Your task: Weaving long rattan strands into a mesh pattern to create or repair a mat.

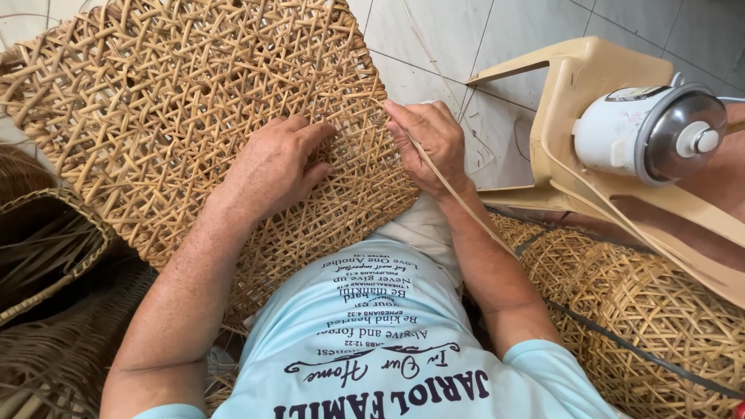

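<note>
Head view: the left hand (275, 167) lies flat — nothing grasped — steadying the woven rattan panel (178, 101), while the right hand (429, 140) pinches a rattan strip (458, 194) taut at its edge.

Bright, even daylight fills the view — soft, with no hard shadows. Beside the woven rattan panel (194, 101), the tiled floor (434, 39) looks pale and slightly washed out. A glare spot sits on the cooker's metal lid (675, 136) — right of the panel. Focus is sharp throughout; straight lines bow slightly near the edges.
</note>
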